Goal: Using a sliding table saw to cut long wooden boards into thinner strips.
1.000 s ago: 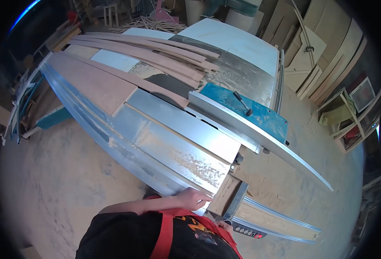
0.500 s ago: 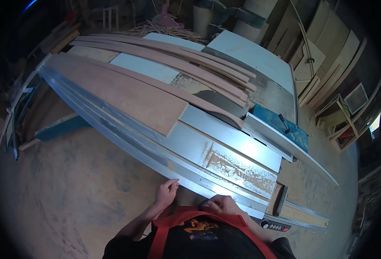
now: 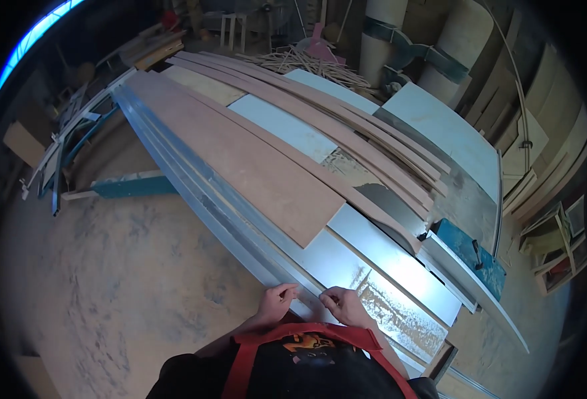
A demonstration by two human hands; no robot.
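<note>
Both my hands are at the near edge of a sliding table saw with a metal table [image 3: 347, 260]. My left hand [image 3: 277, 302] has its fingers curled together over the table's edge rail [image 3: 221, 229]. Just to its right, my right hand [image 3: 344, 306] is closed with thumb and forefinger pinched; anything inside either hand is too small or hidden. Beyond them a wide brown board [image 3: 240, 166] lies lengthwise on the table, its near end short of my hands. A narrow brown strip with a curved end [image 3: 373, 219] runs along its far side.
Several long brown strips [image 3: 320, 110] lie further across the table, near white panels [image 3: 440, 126]. A white-edged fence with a teal block [image 3: 470, 256] stands at right. Thin offcuts [image 3: 307, 65] are heaped behind. Sheets lean on the right wall [image 3: 546, 173]. A teal support arm [image 3: 137, 186] juts out left.
The view has swung, so the saw and boards sit further right and lower. My right hand has lifted from beside the red apron to the table edge, closer to my left hand.
</note>
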